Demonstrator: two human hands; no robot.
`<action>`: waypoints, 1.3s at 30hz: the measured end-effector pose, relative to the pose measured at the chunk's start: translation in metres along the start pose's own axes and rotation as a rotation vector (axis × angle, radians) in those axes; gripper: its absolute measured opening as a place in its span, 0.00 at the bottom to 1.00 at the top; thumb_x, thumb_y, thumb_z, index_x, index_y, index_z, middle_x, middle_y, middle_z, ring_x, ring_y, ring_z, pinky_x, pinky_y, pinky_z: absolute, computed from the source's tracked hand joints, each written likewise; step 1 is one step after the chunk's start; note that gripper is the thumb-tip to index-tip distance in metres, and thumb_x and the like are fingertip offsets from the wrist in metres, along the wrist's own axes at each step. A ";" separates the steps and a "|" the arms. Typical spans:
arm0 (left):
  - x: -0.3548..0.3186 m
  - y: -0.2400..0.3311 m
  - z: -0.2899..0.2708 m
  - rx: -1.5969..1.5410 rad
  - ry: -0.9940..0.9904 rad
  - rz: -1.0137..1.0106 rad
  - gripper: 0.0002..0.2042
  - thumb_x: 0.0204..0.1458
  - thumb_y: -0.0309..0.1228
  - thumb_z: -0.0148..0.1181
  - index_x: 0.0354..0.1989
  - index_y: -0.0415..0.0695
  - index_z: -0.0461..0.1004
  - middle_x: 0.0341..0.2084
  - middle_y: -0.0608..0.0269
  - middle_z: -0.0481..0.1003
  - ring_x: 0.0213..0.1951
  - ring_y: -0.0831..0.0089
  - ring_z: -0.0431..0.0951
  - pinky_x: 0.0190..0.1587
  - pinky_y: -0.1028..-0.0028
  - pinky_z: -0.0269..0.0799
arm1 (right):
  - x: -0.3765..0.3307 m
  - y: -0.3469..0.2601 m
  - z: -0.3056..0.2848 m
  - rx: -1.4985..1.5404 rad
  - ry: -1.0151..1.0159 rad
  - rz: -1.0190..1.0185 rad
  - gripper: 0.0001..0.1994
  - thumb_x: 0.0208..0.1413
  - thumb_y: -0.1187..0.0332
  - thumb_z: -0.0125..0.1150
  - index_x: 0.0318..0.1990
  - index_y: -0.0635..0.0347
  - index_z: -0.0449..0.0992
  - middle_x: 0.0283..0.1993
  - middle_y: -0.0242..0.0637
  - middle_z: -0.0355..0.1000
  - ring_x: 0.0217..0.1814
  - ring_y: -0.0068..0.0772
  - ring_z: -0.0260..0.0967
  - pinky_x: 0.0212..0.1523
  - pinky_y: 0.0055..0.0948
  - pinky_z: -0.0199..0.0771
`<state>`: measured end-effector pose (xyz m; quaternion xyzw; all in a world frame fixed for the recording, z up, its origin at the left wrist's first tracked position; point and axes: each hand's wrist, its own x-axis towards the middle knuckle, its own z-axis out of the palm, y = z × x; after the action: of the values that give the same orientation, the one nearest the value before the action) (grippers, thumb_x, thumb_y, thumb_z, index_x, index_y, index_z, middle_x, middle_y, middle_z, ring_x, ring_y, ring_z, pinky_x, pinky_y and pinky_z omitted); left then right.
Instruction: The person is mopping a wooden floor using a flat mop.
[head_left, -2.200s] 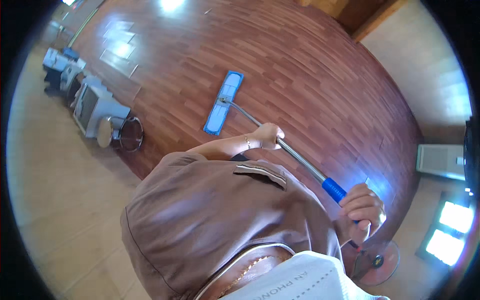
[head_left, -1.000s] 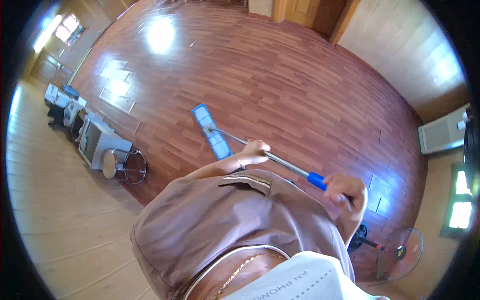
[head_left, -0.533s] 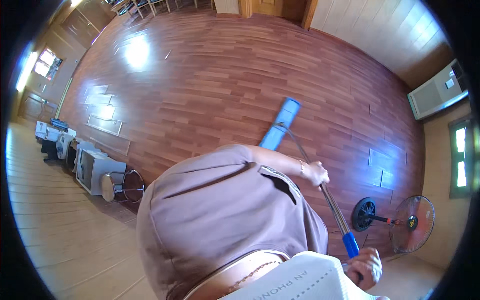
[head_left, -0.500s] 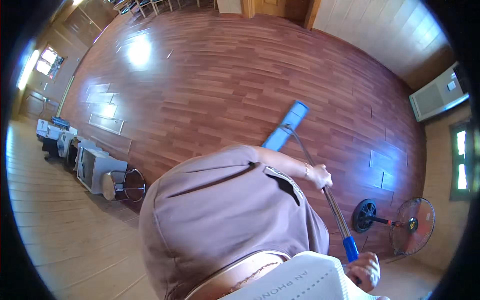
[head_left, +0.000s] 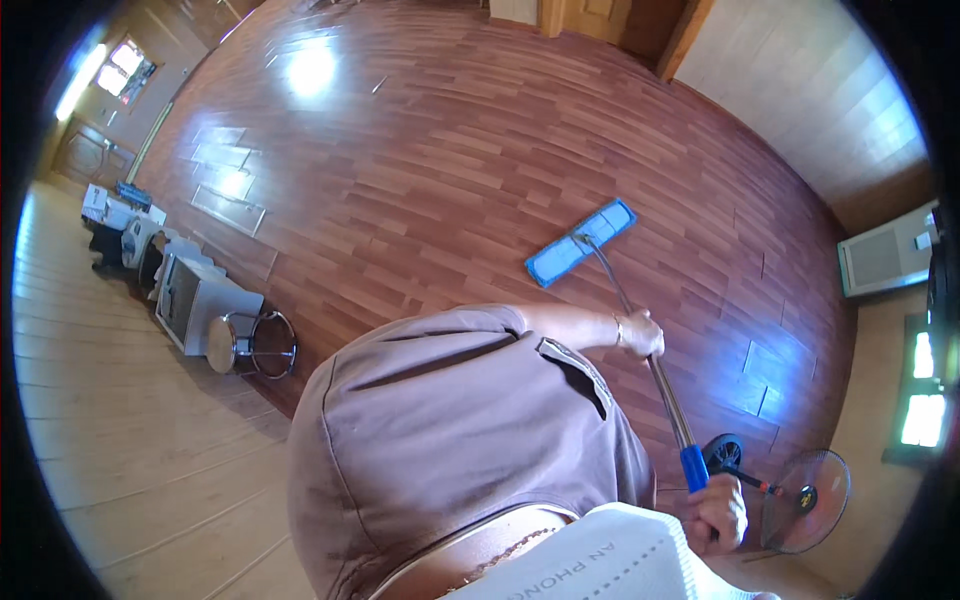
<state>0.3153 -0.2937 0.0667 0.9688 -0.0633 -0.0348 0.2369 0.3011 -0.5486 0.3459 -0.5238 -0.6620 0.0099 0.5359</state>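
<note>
A flat mop's blue head lies on the wooden floor ahead of me. Its metal pole slants back toward my right side. My left hand, with a bracelet at the wrist, reaches across my body and is closed round the pole's middle. At the upper end, just behind the blue grip, my right hand is closed round the handle, hiding its tip. My brown shirt covers the middle of the lower view.
A standing fan with a round black base is right of the handle. At left, a round stool stands by a grey cabinet and a row of boxes. A white appliance is by the right wall; a door is at the back.
The mop head has turned to a flatter slant and shows whole, no longer partly behind my arm. My right hand has risen slightly in view. The camera view has shifted and tilted too.
</note>
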 end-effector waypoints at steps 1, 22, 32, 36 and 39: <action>-0.011 -0.009 -0.005 0.036 0.083 -0.019 0.04 0.44 0.38 0.57 0.27 0.62 0.78 0.26 0.72 0.78 0.38 0.66 0.79 0.39 0.53 0.67 | -0.003 0.018 0.005 0.068 0.014 -0.031 0.14 0.53 0.60 0.62 0.22 0.58 0.68 0.15 0.30 0.65 0.20 0.32 0.70 0.26 0.37 0.69; -0.333 -0.209 -0.020 -0.010 0.481 -0.977 0.05 0.44 0.29 0.54 0.20 0.47 0.66 0.26 0.59 0.72 0.36 0.55 0.75 0.34 0.57 0.70 | 0.123 0.125 0.249 0.489 -0.791 0.158 0.04 0.46 0.70 0.64 0.29 0.59 0.79 0.34 0.37 0.78 0.52 0.43 0.74 0.66 0.54 0.48; -0.456 -0.145 0.030 0.008 0.821 -1.247 0.18 0.43 0.37 0.68 0.18 0.45 0.62 0.21 0.58 0.69 0.31 0.53 0.72 0.32 0.58 0.66 | 0.142 0.125 0.313 0.817 -0.988 0.149 0.11 0.52 0.60 0.62 0.25 0.56 0.78 0.28 0.31 0.76 0.46 0.36 0.74 0.68 0.56 0.37; -0.469 -0.104 0.043 0.055 0.910 -1.294 0.17 0.42 0.36 0.67 0.17 0.44 0.62 0.20 0.57 0.69 0.30 0.52 0.70 0.32 0.57 0.65 | 0.150 0.122 0.320 0.968 -1.070 0.208 0.18 0.55 0.52 0.59 0.23 0.58 0.77 0.26 0.33 0.75 0.46 0.38 0.74 0.67 0.55 0.40; -0.474 -0.086 0.045 0.027 0.921 -1.350 0.17 0.44 0.34 0.66 0.16 0.43 0.62 0.19 0.54 0.68 0.30 0.49 0.70 0.32 0.56 0.63 | 0.156 0.123 0.327 1.025 -1.094 0.216 0.20 0.55 0.51 0.57 0.23 0.60 0.76 0.25 0.34 0.74 0.45 0.39 0.74 0.66 0.53 0.42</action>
<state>-0.1494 -0.1728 0.0055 0.7184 0.6370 0.2322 0.1554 0.1689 -0.2039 0.2448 -0.1915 -0.6909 0.6275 0.3035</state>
